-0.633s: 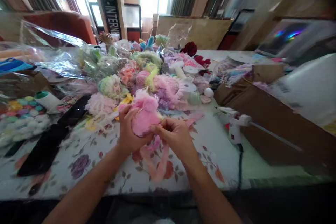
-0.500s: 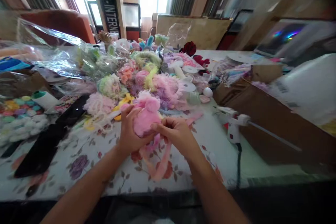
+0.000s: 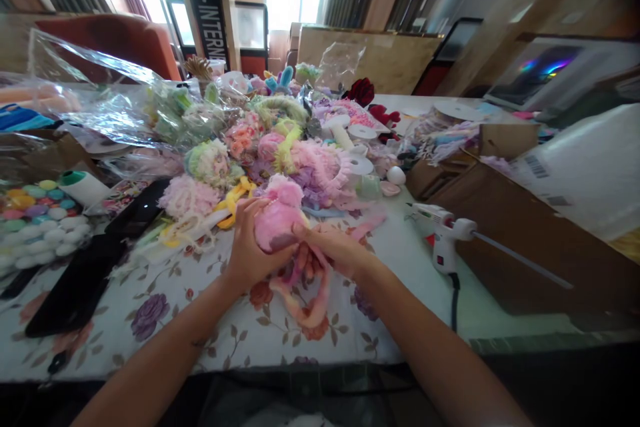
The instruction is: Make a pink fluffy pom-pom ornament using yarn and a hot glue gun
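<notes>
a pink, fluffy, rounded plush piece is up in front of the person, over the white tablecloth with printed flowers and nearer than the heap of pastel yarn and fabric pieces. its pile is soft and thick, paler and wispy toward the top, where a smaller furry bulge sits; a smooth greyish-mauve patch shows at the lower edge. the bulge end points away from the person and slightly to the right, the patched end down toward the person, so the long axis runs roughly near to far, with a slight lean. the left hand grasps it around the left side, thumb beneath. the right hand has its thumb at the lower right edge and its fingers curled below, gripping a narrow peach-pink fabric strip, which loops down toward the cloth.
</notes>
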Demonstrator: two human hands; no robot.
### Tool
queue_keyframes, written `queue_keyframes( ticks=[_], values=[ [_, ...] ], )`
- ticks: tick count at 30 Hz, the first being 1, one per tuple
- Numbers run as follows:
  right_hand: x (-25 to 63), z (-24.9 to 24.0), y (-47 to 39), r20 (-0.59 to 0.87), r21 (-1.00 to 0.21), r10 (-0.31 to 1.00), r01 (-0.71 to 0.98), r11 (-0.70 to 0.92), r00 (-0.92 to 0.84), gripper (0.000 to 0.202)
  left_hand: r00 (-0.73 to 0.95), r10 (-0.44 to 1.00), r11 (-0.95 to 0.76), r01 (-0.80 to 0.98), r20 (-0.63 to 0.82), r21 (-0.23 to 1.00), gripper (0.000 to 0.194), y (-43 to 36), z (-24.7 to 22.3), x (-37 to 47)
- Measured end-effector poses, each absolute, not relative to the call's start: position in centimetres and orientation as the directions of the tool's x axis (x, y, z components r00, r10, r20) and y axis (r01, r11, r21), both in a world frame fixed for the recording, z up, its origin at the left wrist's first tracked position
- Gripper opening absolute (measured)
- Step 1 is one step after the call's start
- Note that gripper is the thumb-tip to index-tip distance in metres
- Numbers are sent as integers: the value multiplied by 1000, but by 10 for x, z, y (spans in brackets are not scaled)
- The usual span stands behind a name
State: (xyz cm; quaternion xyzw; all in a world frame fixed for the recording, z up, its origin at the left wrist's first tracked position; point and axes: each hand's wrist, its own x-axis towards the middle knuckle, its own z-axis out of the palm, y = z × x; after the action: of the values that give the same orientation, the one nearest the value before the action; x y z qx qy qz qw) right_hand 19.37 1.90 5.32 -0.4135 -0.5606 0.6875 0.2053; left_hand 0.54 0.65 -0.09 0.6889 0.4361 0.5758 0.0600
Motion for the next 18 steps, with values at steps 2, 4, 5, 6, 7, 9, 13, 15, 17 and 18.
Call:
queue_keyframes(
  ticks=[2, 4, 5, 6, 7, 9, 13, 15, 17, 18],
  values=[
    [194, 48, 23, -347, -937, 726, 184, -298, -593, 76, -49, 692, -602, 513, 721, 612, 73, 7, -1, 5],
    [192, 44, 27, -358, -932, 725, 188, -308, -588, 75, -57, 715, -583, 502, 697, 639, 73, 8, -1, 5],
    [191, 42, 28, -357, -933, 733, 180, -312, -579, 73, -63, 727, -570, 498, 683, 653, 73, 8, -1, 4],
    [190, 40, 29, -352, -934, 745, 165, -316, -567, 70, -69, 739, -558, 494, 670, 666, 73, 9, -2, 4],
    [188, 39, 30, -343, -937, 759, 147, -317, -554, 67, -75, 749, -547, 491, 659, 678, 73, 9, -2, 3],
    [186, 37, 30, -317, -945, 786, 104, -311, -530, 61, -79, 758, -540, 481, 648, 691, 73, 9, -3, 3],
    [182, 33, 26, -240, -951, 829, -49, -306, -504, 54, -83, 759, -545, 464, 646, 699, 73, 10, -4, 3],
    [181, 31, 23, -214, -941, 837, -123, -314, -504, 55, -107, 765, -532, 451, 635, 717, 74, 11, -4, 2],
    [179, 26, 21, -200, -924, 840, -188, -333, -505, 50, -133, 770, -519, 437, 624, 734, 74, 11, -3, 2],
    [178, 23, 21, -192, -913, 840, -222, -343, -508, 47, -141, 771, -516, 432, 621, 739, 74, 11, -3, 2]
  ],
)
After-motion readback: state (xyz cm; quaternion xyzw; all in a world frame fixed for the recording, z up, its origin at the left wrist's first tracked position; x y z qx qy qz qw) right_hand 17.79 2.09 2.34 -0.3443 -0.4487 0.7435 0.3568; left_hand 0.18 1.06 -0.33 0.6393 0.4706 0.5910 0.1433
